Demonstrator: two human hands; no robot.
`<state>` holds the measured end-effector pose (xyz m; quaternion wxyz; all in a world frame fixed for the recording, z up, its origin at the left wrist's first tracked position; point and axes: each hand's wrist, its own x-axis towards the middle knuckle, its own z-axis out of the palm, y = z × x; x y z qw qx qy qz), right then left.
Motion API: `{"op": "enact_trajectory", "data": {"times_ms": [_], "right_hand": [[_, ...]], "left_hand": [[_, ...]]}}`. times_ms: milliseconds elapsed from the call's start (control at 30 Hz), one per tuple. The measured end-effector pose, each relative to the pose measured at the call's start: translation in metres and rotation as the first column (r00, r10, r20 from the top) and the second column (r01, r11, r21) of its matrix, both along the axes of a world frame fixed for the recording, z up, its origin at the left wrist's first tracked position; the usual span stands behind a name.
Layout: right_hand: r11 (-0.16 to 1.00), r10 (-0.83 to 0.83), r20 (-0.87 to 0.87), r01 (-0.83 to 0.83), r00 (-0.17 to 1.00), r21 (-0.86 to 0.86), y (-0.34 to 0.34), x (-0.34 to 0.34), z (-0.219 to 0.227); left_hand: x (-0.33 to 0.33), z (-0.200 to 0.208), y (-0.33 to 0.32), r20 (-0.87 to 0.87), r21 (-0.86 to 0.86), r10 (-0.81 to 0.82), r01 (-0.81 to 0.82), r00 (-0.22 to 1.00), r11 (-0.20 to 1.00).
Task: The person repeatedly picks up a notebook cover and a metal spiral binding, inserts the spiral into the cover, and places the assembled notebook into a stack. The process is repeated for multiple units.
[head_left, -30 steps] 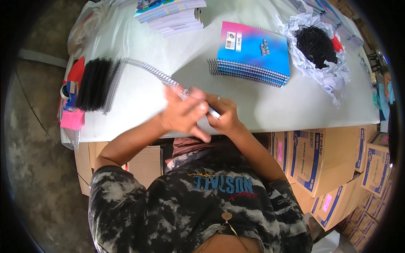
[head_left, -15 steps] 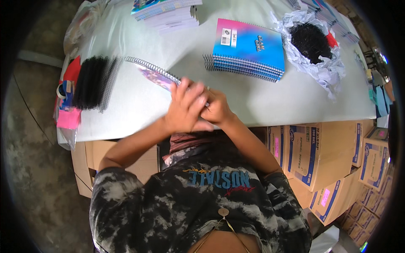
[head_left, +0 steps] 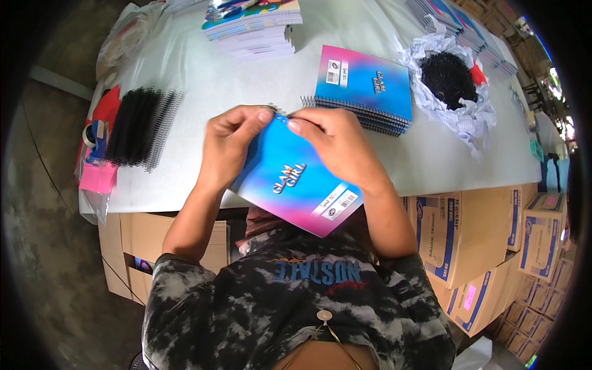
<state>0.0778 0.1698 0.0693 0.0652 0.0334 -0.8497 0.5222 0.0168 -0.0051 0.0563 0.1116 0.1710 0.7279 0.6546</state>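
A notebook with a blue and pink cover [head_left: 265, 169] is held in front of me, tilted, its spiral edge away from my body. My left hand [head_left: 233, 132] pinches its upper left, thumb bent near the wire coil [head_left: 275, 109]. My right hand [head_left: 336, 139] grips the same far edge from the right, thumb on the cover and fingers curled behind. Most of the coil is hidden by my fingers. Just beyond my right hand lies a stack of similar spiral notebooks [head_left: 364, 77].
Black spiral coils [head_left: 139, 126] lie in a row at the table's left, beside a tape dispenser [head_left: 94, 139] and pink paper [head_left: 98, 177]. Crumpled paper [head_left: 481, 123] holds a heap of black bits [head_left: 447, 77]. Stacked unbound pages [head_left: 256, 34] stand at the back; cartons [head_left: 481, 228] sit at right.
The notebook has turned so its blue and pink cover faces up. My hands, together before, have moved apart to grip the spiral edge from both sides.
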Motion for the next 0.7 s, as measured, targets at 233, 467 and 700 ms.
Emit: {"op": "enact_trajectory", "data": {"times_ms": [233,467,700], "right_hand": [[0.872,-0.173,0.053,0.178,0.984,-0.455,0.013,-0.007,-0.033],[0.914,-0.283,-0.116,0.231,0.952,-0.335,0.0,-0.001,-0.02],[0.69,-0.718,-0.578,0.506,0.388,-0.518,0.085,0.026,0.015]], "left_hand": [[-0.025,-0.012,0.023,0.067,0.269,-0.409,0.379,0.91,0.886],[-0.036,0.002,0.028,-0.074,0.142,-0.43,0.437,0.9,0.888],[-0.036,0.045,0.061,-0.624,0.034,0.078,-0.072,0.778,0.997]]}}
